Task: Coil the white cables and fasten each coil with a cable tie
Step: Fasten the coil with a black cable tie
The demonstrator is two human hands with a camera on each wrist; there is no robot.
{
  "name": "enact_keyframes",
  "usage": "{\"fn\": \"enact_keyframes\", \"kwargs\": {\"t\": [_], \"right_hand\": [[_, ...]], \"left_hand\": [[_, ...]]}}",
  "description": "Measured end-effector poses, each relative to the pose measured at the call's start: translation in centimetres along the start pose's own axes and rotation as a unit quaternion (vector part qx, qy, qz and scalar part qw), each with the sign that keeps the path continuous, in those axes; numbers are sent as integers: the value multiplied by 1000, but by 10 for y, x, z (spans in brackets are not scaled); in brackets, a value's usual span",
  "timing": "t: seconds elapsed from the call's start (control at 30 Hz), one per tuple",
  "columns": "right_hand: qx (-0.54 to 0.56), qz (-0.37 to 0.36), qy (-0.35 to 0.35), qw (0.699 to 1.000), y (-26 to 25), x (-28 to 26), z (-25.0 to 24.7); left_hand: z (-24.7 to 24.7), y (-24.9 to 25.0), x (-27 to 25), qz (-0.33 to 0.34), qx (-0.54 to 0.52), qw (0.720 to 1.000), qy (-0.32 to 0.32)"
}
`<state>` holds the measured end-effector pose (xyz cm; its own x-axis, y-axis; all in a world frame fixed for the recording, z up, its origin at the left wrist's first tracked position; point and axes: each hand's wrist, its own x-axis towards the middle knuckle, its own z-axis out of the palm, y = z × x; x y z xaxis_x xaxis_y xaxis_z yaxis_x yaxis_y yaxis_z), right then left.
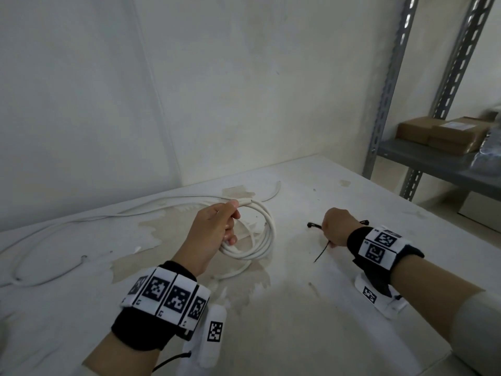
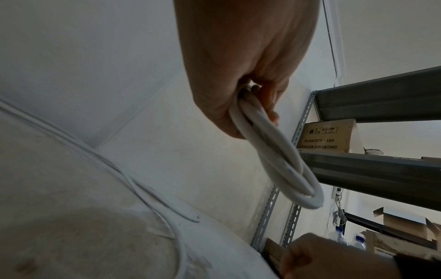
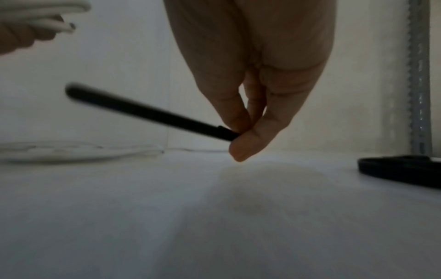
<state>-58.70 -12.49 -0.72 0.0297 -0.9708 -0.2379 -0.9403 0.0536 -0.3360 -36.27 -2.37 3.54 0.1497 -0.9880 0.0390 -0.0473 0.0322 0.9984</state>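
Fingers (image 3: 241,120) (right) round cable tie (image 3: 148,111)

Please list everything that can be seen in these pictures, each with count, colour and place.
coiled cable: one, white, in left hand above the table
loose cables: count unclear, white, table's left side
cable tie: one, black, pinched in right hand
second black piece: one, on table right of right hand
table: one, white, stained
shelf rack: one, grey, far right
cardboard boxes: several, brown, on rack
left hand: grips coil
right hand: pinches tie
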Motion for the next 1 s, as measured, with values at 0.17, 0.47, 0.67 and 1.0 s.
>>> {"fn": "enact_keyframes", "kwargs": {"t": [0.17, 0.47, 0.67, 1.0], "right_hand": [[313, -91, 127, 937, -23, -21, -2], [411, -248, 99, 872, -110, -75, 14], [460, -257, 37, 849, -141, -93, 25], [394, -275, -11, 877, -174, -110, 41]], "left_hand": [[-18, -4, 2, 15, -1, 1000, 22], [-52, -6, -6, 17, 21, 996, 85], [-75, -6, -15, 18, 10, 994, 109], [-97, -8, -26, 57, 23, 984, 167]]}}
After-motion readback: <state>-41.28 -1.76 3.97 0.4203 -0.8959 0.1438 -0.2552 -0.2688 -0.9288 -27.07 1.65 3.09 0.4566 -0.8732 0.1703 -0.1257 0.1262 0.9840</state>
